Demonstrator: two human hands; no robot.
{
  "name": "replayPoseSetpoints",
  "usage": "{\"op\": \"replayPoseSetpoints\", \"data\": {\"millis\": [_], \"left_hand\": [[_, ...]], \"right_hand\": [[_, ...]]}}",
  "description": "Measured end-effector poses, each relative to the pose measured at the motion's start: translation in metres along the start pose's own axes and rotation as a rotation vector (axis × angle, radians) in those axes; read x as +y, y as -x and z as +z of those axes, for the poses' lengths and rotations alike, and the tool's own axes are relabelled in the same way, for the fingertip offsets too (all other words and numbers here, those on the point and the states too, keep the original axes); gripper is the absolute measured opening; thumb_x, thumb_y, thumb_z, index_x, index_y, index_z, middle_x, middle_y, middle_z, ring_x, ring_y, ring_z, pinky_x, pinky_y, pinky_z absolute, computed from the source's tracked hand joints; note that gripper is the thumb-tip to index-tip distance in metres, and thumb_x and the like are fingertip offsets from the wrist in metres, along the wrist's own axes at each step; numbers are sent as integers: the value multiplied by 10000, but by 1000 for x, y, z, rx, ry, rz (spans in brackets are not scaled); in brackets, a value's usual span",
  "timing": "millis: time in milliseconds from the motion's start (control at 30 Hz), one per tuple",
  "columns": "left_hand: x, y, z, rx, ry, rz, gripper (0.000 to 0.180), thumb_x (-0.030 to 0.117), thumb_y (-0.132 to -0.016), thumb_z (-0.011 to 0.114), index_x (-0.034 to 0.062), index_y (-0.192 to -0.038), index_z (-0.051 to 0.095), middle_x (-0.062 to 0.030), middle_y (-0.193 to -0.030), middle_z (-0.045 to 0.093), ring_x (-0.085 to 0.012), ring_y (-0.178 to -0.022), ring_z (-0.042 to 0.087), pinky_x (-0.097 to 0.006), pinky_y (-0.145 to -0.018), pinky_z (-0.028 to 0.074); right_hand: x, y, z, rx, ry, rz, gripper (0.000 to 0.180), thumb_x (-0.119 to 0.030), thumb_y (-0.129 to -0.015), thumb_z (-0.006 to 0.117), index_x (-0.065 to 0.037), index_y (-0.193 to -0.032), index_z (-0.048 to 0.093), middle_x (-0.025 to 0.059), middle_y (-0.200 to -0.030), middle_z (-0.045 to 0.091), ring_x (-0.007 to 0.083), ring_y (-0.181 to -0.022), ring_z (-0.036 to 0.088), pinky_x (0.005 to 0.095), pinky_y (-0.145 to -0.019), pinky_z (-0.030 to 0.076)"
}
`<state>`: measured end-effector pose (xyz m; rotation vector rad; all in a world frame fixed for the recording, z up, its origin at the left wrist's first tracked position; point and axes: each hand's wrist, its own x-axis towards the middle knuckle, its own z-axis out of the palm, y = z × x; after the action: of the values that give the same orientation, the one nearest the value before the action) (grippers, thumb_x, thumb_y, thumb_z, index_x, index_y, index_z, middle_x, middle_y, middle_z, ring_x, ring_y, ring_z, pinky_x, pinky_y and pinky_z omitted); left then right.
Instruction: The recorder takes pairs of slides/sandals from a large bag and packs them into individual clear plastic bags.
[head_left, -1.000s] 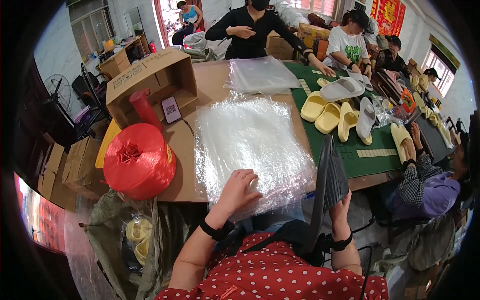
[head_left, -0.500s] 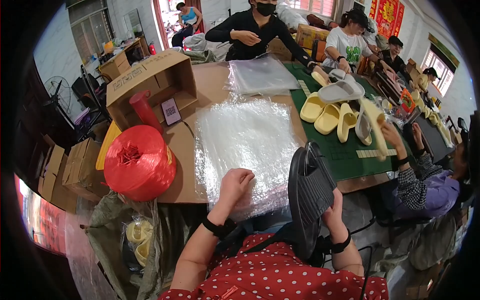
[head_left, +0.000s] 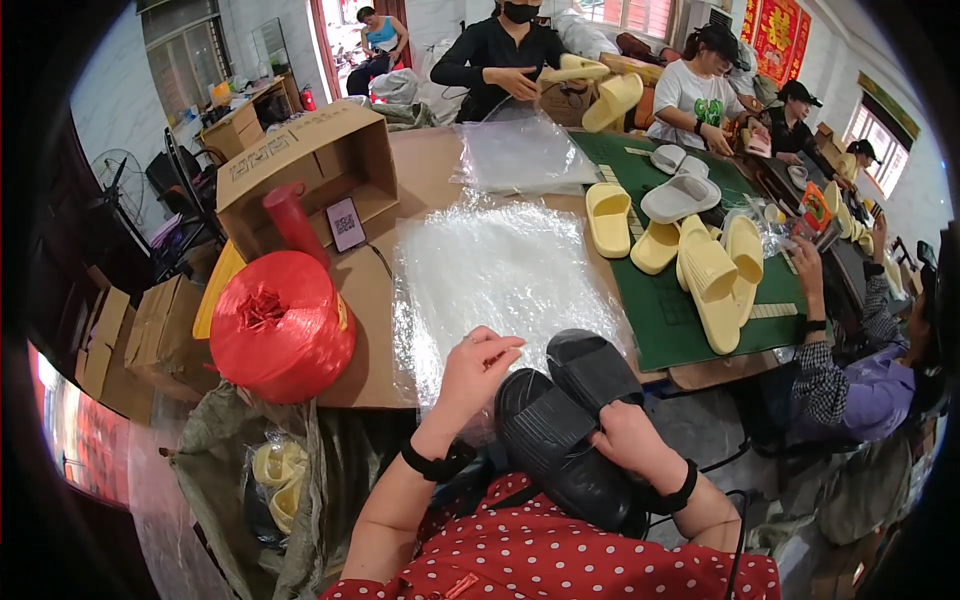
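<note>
Bright; daylight through window (head_left: 876, 138); glare on plastic bags (head_left: 490, 270); black, curved fisheye rim.

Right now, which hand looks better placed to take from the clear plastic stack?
Probably the left: the left hand is over the clear plastic stack, thumb and fingers close together, while the right hand is occupied holding the black slippers.

To your left, the open cardboard box (head_left: 310, 135) bears a row of dark printed characters (head_left: 262, 157) along its upper panel, too small for you to make out. By its open side, a phone-like panel (head_left: 346, 223) shows you a square black code (head_left: 345, 219). Your red twine roll (head_left: 275, 340) carries a small yellowish label (head_left: 343, 316), its print unreadable. Across the table, a co-worker's white shirt (head_left: 688, 95) has green lettering (head_left: 709, 110); high to your right, a red poster (head_left: 778, 40) displays a large gold character.
</note>
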<state>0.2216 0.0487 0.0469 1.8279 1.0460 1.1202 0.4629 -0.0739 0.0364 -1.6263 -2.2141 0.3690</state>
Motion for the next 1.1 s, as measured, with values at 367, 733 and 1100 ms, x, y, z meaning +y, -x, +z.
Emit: {"op": "replayPoseSetpoints", "data": {"millis": [367, 733, 1100], "left_hand": [[19, 18, 15, -191, -183, 399, 224, 93, -801, 723, 136, -1019, 748, -33, -806, 546, -233, -819, 491, -339, -789, 411], [4, 6, -31, -182, -144, 358, 202, 38, -823, 674, 94, -1002, 749, -39, -830, 565, -232, -878, 506, -342, -845, 408], [-4, 11, -33, -49, -140, 370, 89, 40, -863, 614, 67, -921, 676, -96, -1367, 565, -338, -1335, 405, -419, -1111, 308]], "right_hand": [[-3, -75, 35, 192, 34, 83, 250, -221, -828, 646, 25, -828, 601, 237, -833, 620, 411, -767, 640, 479, -714, 530], [-10, -227, 63, 465, 0, 122, 255, -229, -841, 645, 20, -845, 596, 248, -831, 627, 422, -763, 652, 480, -690, 542], [-43, -203, 89, 424, 0, 119, 223, -200, -817, 630, 11, -885, 611, 220, -873, 635, 370, -763, 675, 428, -690, 558]]}}
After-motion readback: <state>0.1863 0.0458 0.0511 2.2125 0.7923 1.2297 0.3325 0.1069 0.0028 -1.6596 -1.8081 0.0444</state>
